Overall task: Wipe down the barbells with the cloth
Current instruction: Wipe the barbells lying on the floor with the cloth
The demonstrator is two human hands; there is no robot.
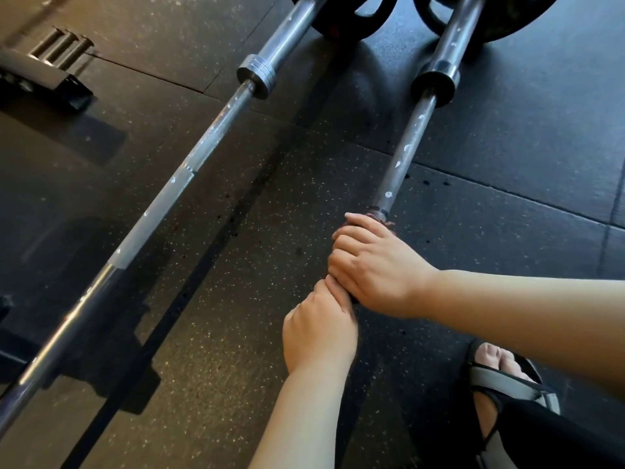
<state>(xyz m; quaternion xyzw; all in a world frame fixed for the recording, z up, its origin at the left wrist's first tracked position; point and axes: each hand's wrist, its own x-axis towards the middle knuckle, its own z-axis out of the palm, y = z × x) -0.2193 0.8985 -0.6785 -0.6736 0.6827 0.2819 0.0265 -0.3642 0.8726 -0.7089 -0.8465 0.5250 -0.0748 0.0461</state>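
Two steel barbells lie side by side on the dark rubber floor. The right barbell [411, 137] carries white specks along its shaft. My right hand [375, 265] grips this bar with a dark reddish cloth [380, 214] wrapped round it; only the cloth's far edge shows past my fingers. Just behind it, my left hand [319, 330] grips the same bar, touching the right hand. The left barbell [176, 187] lies untouched, also flecked with white.
Black weight plates [355, 15] sit on both bars at the top. A black rack foot with bolts [50, 69] stands at the upper left. My sandalled foot [504, 377] rests on the floor at the lower right. Rubber floor tiles [236, 299] lie between the bars.
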